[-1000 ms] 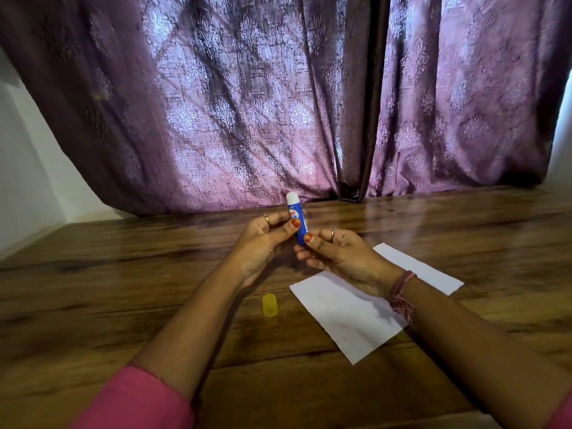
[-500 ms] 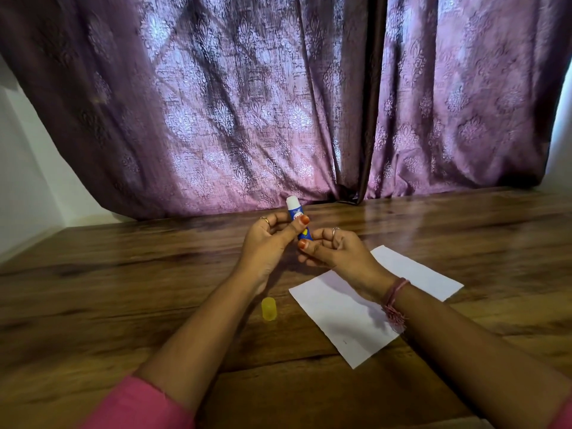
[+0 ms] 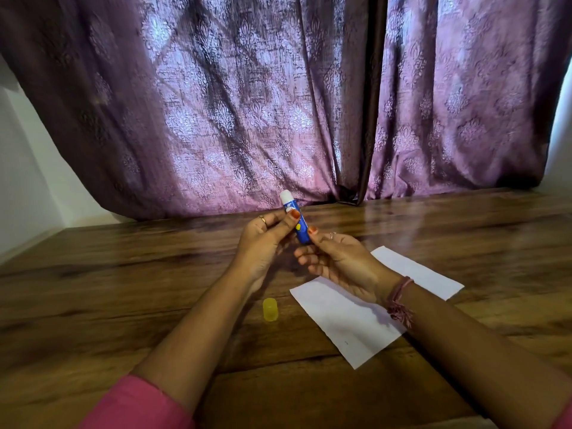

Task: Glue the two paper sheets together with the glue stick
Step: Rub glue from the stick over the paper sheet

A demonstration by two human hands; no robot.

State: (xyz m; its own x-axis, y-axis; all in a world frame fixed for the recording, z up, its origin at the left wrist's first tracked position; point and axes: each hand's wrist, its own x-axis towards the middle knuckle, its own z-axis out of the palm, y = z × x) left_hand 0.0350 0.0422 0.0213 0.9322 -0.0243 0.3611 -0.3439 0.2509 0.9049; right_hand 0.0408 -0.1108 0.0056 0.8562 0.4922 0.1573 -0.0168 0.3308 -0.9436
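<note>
Glossy plastic glue stick (image 3: 296, 222) above polished wooden table (image 3: 123, 274).
Matt white paper (image 3: 349, 323); translucent yellow plastic cap (image 3: 270, 309); sheeny patterned cloth curtain (image 3: 216, 103).

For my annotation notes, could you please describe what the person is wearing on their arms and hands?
Both forearms are bare, with pink sleeves pushed up near the elbows. The left hand wears a gold-coloured ring on one of its fingers; the right hand wears a small ring too. The nails that show are painted orange-red. A bundle of reddish-pink thread bands circles the right wrist.

head view | worn high, facing forward and down | close above table (image 3: 123, 305) | curtain (image 3: 216, 103) behind table
</note>
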